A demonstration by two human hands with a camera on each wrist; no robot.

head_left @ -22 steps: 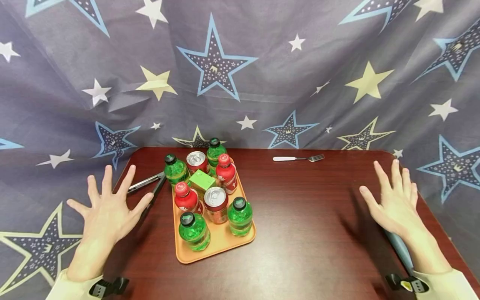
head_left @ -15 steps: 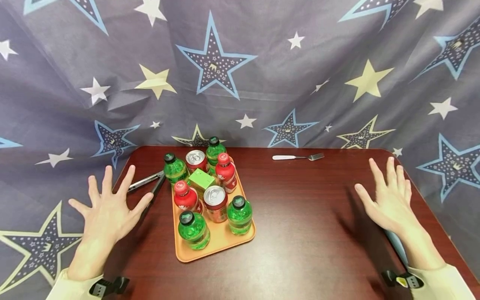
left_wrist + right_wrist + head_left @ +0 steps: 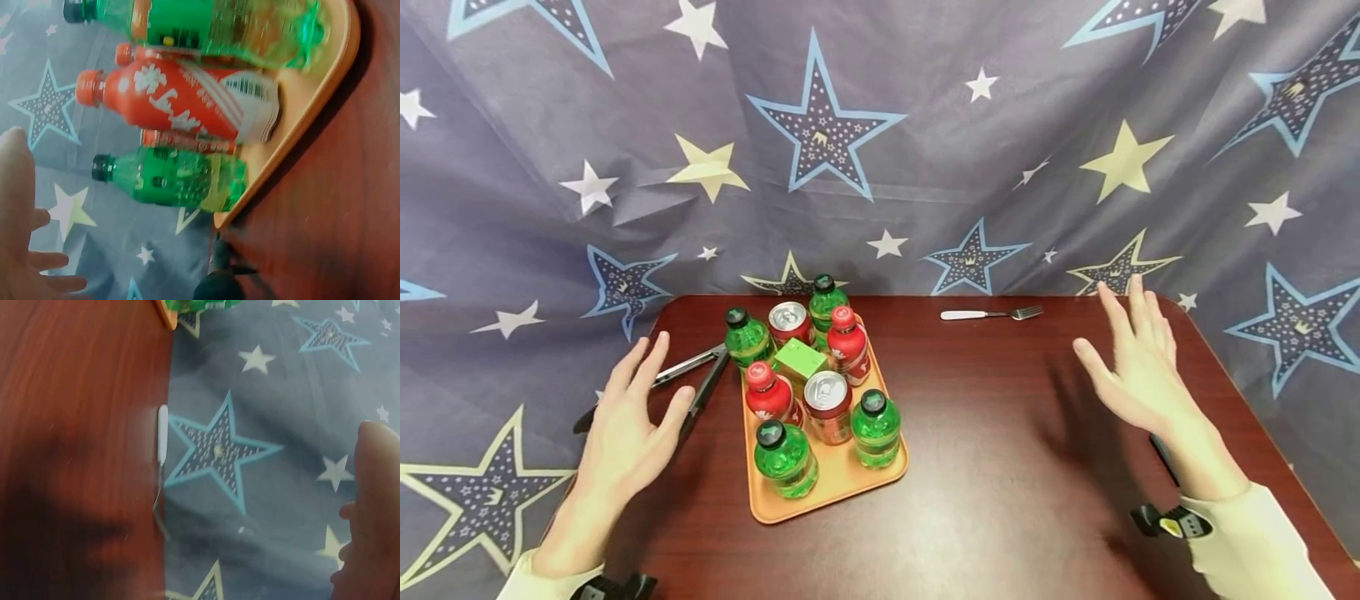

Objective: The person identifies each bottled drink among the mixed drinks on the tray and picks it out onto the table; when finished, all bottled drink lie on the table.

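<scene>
An orange tray [image 3: 767,510] on the table bears several green bottles [image 3: 877,433] with black caps. Two red bottles [image 3: 850,350], two drink cans [image 3: 829,408] and a small green box [image 3: 801,360] stand among them. My left hand [image 3: 628,433] hovers left of the tray, fingers extended and holding nothing. Beyond its fingers lie V-shaped tongs [image 3: 691,365], silver and black, partly hidden by the hand. Over the table's right side my right hand [image 3: 1138,375] is raised, fingers spread, touching nothing. A fork [image 3: 992,315] with a white handle lies near the back edge.
Behind the table [image 3: 985,517] hangs a grey cloth [image 3: 925,167] printed with stars, meeting its back edge. A dark, narrow object [image 3: 1163,457] lies partly hidden under my right forearm. The tray stands left of the middle.
My right hand has moved left and farther forward over the table. The left hand's fingers have drawn closer together and turned, uncovering more of the tongs. The tray's items stay put.
</scene>
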